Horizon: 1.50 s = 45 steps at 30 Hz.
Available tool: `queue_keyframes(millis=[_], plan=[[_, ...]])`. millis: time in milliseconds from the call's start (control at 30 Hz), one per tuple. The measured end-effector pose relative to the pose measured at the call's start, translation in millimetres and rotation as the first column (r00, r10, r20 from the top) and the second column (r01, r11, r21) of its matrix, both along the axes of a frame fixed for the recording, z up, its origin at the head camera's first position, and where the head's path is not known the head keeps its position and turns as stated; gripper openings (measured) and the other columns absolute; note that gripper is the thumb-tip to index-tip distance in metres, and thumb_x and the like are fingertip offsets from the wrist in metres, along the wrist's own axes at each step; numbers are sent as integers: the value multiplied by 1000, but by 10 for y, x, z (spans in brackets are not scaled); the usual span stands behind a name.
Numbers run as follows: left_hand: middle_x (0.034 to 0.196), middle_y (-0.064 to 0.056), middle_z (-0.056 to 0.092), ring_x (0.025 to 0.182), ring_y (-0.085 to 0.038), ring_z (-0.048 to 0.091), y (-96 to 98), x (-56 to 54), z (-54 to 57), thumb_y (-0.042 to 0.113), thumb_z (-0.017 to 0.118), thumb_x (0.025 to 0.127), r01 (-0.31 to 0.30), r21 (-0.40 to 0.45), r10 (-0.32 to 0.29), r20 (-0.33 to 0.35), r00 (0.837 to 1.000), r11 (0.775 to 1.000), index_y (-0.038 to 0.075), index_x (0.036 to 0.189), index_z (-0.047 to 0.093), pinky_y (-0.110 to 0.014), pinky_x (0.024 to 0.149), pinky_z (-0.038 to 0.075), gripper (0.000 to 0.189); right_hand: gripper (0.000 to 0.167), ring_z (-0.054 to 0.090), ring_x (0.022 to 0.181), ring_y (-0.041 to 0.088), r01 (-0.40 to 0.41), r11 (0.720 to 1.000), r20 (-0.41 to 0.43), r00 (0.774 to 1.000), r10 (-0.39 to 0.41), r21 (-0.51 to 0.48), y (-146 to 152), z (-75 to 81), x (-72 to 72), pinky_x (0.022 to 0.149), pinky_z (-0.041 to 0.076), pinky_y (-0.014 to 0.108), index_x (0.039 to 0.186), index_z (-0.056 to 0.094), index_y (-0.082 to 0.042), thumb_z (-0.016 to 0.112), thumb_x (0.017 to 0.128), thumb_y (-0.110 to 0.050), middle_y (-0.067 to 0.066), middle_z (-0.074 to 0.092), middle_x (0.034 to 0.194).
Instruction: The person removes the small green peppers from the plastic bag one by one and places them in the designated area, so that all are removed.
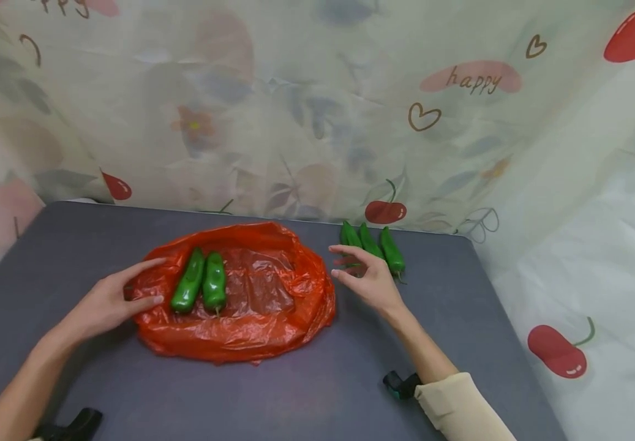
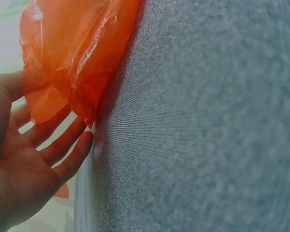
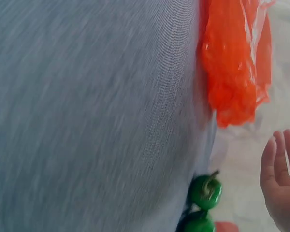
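A red plastic bag (image 1: 234, 343) lies spread open on the table, its rim rolled out around two green peppers (image 1: 187, 285) side by side in its left part. My left hand (image 1: 109, 301) rests at the bag's left edge, fingers extended and spread; the left wrist view shows the bag's side (image 2: 82, 53) against those fingers. Between the bag and three more green peppers (image 1: 392, 251) at the back right hovers my right hand (image 1: 369, 282), loosely bent with nothing in it. It partly covers the peppers in the head view.
Under everything is a dark grey tabletop (image 1: 317, 398). A pale curtain (image 1: 306, 122) printed with cherries and hearts hangs along the back edge and continues down the right side. Black wrist straps (image 1: 402, 386) show near both forearms.
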<state>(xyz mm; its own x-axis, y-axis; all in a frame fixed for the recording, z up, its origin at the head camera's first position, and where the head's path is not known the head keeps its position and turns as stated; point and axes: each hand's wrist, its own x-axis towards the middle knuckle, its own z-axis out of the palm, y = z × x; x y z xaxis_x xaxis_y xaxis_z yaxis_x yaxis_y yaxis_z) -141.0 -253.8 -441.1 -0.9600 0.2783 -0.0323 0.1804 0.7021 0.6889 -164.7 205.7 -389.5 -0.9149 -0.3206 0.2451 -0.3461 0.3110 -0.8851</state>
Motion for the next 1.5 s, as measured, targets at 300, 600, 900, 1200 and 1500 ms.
queue_keyframes(millis=[300,600,900,1200,1500], plan=[[134,-27,54,98,-29,56,22,-25,-9,34,73,92,1,24,0,-13,1000,1000,14,151,42,-31,75,50,70,41,60,109,45,-64,998,-18,998,65,8,-271,24,44,88,50,58,130,61,4,70,90,0,24,61,129],[132,-26,55,96,-28,56,40,-31,21,35,74,90,-10,22,10,-2,1000,1000,14,151,43,-29,73,49,71,40,67,94,38,-79,997,17,997,79,20,-568,56,91,82,55,49,130,62,1,71,90,0,18,63,127],[124,-26,58,89,-28,56,42,-4,28,31,74,91,-46,37,47,-4,999,998,12,150,44,-28,65,47,69,42,69,95,35,-108,994,49,993,108,-12,-817,-181,-11,74,57,28,131,63,-3,72,90,-2,14,63,130],[126,-26,57,91,-28,57,52,1,23,29,73,92,-58,46,58,-5,998,997,12,150,45,-27,65,47,67,41,67,99,22,-143,990,40,989,142,4,-1023,-342,-52,84,55,36,130,65,-11,75,89,-8,8,68,120],[131,-29,54,95,-32,56,62,-5,17,27,73,92,-64,25,64,-1,998,998,13,150,45,-29,67,48,66,46,69,95,16,-140,989,102,986,134,51,-1282,-341,-6,79,55,23,132,64,-10,76,87,-8,15,69,117]])
